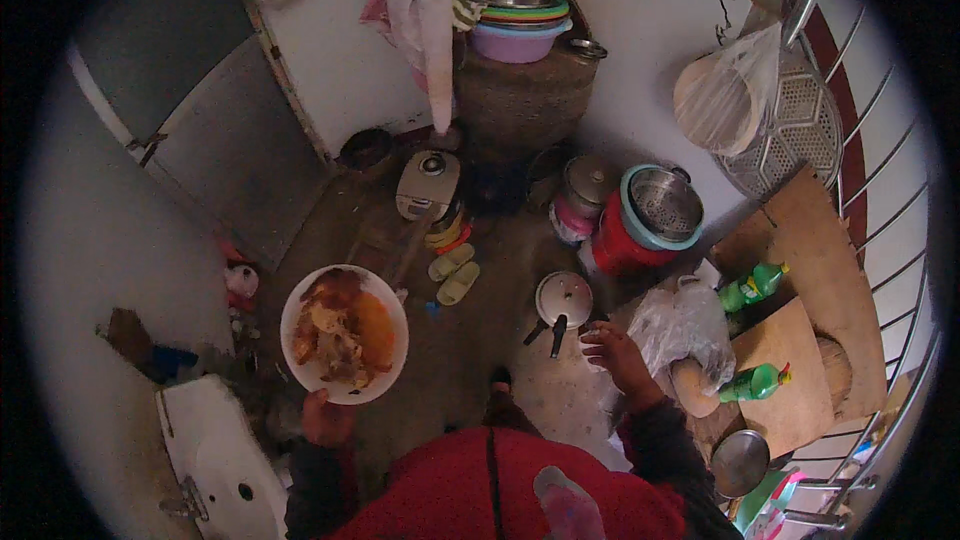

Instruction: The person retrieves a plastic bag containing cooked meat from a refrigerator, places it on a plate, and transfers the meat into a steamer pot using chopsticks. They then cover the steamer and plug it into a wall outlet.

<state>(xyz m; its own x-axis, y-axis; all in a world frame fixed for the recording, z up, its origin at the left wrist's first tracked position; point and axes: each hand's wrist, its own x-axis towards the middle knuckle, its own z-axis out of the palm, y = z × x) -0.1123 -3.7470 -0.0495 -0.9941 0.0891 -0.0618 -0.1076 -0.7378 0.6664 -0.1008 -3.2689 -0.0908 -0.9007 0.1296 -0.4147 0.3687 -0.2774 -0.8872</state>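
My left hand (328,418) grips the near rim of a white bowl (289,345), out to the left over the floor. In the bowl lies brown, meaty-looking food (330,334) with orange liquid or sauce along its right side. My right hand (616,357) is held out on the right with its fingers bent. Something pale shows at its fingertips; whether the hand holds it is unclear. Just beyond the fingers, a lidded metal pressure cooker (564,300) with black handles stands low down. Beside that hand is a crumpled clear plastic bag (682,326).
Two green bottles (754,287) lie near wooden boards (784,382) on the right, by a metal railing (904,262). A white sink (217,450) is at lower left. Ahead are green slippers (454,274), a rice cooker (427,184) and a red bucket (622,244) carrying a colander (666,202).
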